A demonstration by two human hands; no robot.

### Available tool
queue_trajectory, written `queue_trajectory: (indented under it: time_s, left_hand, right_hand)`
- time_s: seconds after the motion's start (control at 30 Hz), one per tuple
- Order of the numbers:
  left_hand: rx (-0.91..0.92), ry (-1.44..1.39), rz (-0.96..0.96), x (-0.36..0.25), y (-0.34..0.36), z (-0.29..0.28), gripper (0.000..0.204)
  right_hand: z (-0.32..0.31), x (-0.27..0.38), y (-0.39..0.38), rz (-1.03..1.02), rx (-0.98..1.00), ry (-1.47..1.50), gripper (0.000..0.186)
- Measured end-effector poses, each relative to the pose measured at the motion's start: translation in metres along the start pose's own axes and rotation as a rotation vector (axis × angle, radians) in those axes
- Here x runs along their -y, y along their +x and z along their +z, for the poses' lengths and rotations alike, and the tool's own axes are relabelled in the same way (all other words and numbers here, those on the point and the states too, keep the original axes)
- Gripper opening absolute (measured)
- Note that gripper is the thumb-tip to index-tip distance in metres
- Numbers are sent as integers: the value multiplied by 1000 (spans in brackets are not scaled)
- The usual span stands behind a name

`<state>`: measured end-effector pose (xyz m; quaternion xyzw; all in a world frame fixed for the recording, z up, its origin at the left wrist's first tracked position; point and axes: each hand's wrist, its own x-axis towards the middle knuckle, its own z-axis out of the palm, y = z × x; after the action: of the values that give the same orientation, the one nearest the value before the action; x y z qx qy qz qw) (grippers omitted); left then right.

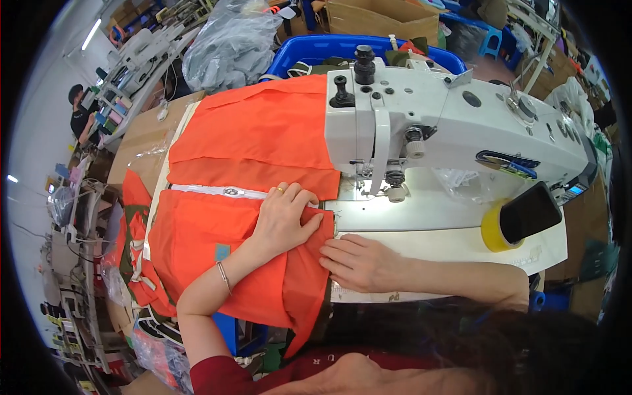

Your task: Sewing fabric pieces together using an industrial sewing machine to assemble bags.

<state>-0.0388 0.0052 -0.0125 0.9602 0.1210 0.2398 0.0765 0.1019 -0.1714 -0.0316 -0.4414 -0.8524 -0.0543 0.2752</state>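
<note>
A bright orange garment piece (250, 125) with a white zipper (224, 191) across it lies spread over the sewing table. My left hand (283, 214) rests on the cloth at the right end of the zipper, its fingers bent and the thumb apart. My right hand (359, 263) lies low and flat, fingertips at the right edge of the orange cloth. Just beyond the hands stands a white sewing machine (454, 112); its needle area (375, 184) is right of the zipper's end, apart from my fingers.
A yellow tape roll (494, 230) holds a black phone (530, 210) at the table's right. Behind the machine sit a blue crate (283, 56) and grey plastic bags (230, 46). Another person (82, 115) is far left, near cluttered workbenches.
</note>
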Motion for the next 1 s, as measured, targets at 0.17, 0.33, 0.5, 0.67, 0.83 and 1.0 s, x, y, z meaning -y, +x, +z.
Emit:
queue_trajectory:
  time_s: [0.17,0.33,0.5,0.67,0.83,1.0]
  left_hand:
    - [98,-138,-50,2,5,4,31]
    - [240,22,-70,6,5,9,60]
    - [302,-24,-38,5,16,20,59]
    - [316,-92,-1,1,44,36,45]
    - [237,-151,-6,1,58,43,36]
    - [331,-185,-50,4,62,41,38]
  right_hand:
    - [1,-5,-3,19,13,50,36]
    - [2,-8,-4,25,-33,74,36]
    - [-5,-12,-4,60,32,25,33]
    - [-17,-25,-14,121,-8,11,26]
    - [-16,-33,-22,161,-47,-29,35]
    - [-19,-30,-24,218,-76,-83,36]
